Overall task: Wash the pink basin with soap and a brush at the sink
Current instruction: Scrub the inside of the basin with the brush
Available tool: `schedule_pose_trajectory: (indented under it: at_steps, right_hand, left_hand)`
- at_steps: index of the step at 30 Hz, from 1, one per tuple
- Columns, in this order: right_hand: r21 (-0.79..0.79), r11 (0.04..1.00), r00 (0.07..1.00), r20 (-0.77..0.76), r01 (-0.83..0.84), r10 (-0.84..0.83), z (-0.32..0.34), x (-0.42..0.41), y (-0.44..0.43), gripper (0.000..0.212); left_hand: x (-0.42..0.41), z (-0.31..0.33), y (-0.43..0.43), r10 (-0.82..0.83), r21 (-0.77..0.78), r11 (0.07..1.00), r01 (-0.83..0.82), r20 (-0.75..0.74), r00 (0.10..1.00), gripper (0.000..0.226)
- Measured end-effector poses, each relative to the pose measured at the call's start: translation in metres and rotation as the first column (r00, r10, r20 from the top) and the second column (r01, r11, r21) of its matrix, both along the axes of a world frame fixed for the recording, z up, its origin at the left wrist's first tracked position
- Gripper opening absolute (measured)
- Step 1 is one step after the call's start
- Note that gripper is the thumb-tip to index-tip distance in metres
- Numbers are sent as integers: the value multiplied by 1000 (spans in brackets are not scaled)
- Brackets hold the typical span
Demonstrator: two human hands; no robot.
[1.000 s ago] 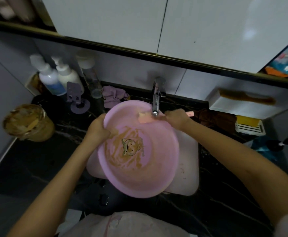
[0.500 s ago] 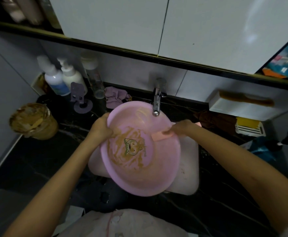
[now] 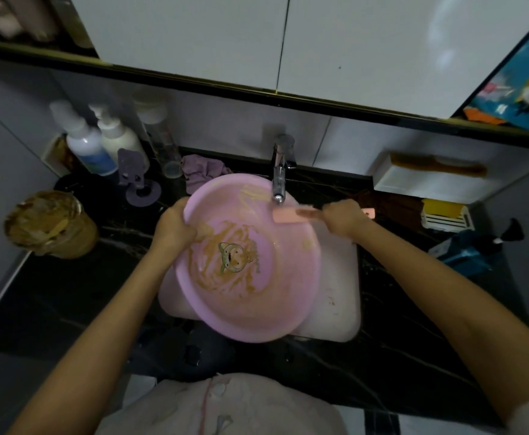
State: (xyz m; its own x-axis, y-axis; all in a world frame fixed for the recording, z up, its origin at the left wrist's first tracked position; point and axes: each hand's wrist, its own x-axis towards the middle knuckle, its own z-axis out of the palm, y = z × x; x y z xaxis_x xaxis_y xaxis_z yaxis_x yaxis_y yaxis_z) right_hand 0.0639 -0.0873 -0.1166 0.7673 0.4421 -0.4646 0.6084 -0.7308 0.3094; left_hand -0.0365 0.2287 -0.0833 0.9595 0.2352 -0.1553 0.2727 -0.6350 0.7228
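The pink basin (image 3: 275, 296) lies tilted over the white sink (image 3: 338, 296), its inside smeared with brown dirt around a cartoon print. My left hand (image 3: 173, 226) grips the basin's left rim. My right hand (image 3: 341, 218) holds a pink brush (image 3: 290, 215) by its handle, with the brush head at the basin's upper right rim, just below the chrome tap (image 3: 279, 177). I see no water running.
A dirty brown tub (image 3: 49, 224) stands on the dark counter (image 3: 68, 287) at left. Bottles (image 3: 90, 146), a purple holder (image 3: 137, 180) and a purple cloth (image 3: 203, 171) sit behind the basin. A white tray with a comb (image 3: 429, 177) and a yellow item (image 3: 443, 213) are at right.
My right hand has carried the brush from under the tap down to the basin's right inner wall and back up near the tap. My left hand has stayed on the rim.
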Motion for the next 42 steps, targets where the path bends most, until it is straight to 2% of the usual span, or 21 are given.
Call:
schedule_pose_trajectory:
  at_steps: [2, 3, 5, 7, 8, 10, 12, 14, 16, 17, 18, 22, 25, 27, 30, 35, 37, 39, 42]
  right_hand:
    - [17, 998, 998, -31, 52, -52, -1, 6, -3, 55]
    - [22, 993, 985, -132, 119, -115, -8, 2, -6, 48]
    - [46, 963, 897, -378, 267, -231, -25, -22, -17, 57]
    - [94, 940, 843, -477, 329, -248, -32, -48, -27, 45]
    - [113, 938, 850, -469, 327, -240, -32, -50, -31, 42]
    - [157, 935, 917, -299, 319, -263, -22, -42, -35, 46]
    - [218, 902, 919, -225, 372, -324, -16, -35, -33, 47]
    - [226, 891, 890, -335, 395, -310, -24, -46, -30, 46]
    - [195, 875, 813, -499, 444, -301, -38, -75, -36, 49]
    - [197, 863, 792, -529, 465, -306, -41, -87, -41, 52]
    - [204, 847, 783, -529, 491, -327, -41, -93, -47, 54]
    - [261, 816, 839, -344, 516, -421, -26, -101, -44, 55]
    - [202, 833, 823, -387, 515, -415, -22, -142, -16, 54]
    - [240, 760, 751, -489, 604, -443, -15, -178, 3, 51]
    - [276, 539, 551, -698, 796, -458, -5, -223, 42, 50]
    - [341, 373, 465, -824, 863, -323, 22, -228, 151, 44]
    - [354, 298, 443, -836, 887, -325, 29, -216, 176, 40]
    - [357, 311, 452, -829, 881, -329, 27, -218, 174, 45]
    - [230, 497, 494, -708, 837, -504, 21, -238, 121, 49]
  left_hand:
    - [-1, -2, 2, 12, -10, 1000, -12, 19, 1000, 58]
    - [-3, -3, 2, 27, -21, 999, -27, 34, 999, 59]
    - [-5, -4, 2, 56, -53, 997, -53, 58, 997, 60]
    - [-5, -5, 1, 68, -82, 995, -61, 79, 995, 60]
    - [-5, -6, 0, 62, -78, 995, -55, 83, 995, 59]
    - [-5, -8, 0, 49, -85, 995, -42, 79, 996, 59]
    - [-5, -10, 3, 58, -112, 993, -48, 83, 995, 58]
    - [-5, -12, 4, 79, -114, 991, -70, 81, 994, 57]
    - [-6, -13, 3, 93, -105, 991, -83, 92, 991, 55]
    - [-4, -13, 3, 92, -100, 992, -82, 103, 990, 54]
    - [-3, -14, 3, 82, -98, 993, -71, 110, 991, 54]
    - [-6, -17, 3, 75, -149, 987, -58, 112, 991, 53]
    - [-9, -14, 1, 106, -217, 973, -81, 105, 989, 52]
    - [-10, -14, -1, 122, -246, 965, -92, 106, 987, 53]
    - [-9, -24, 2, 141, -242, 964, -107, 129, 982, 53]
    - [-11, -46, 7, 180, -235, 960, -150, 110, 978, 59]
    - [-15, -50, 1, 209, -269, 947, -174, 106, 972, 60]
    - [-19, -53, 1, 241, -301, 931, -207, 79, 967, 59]
    - [-23, -61, 9, 275, -350, 903, -251, 19, 961, 60]
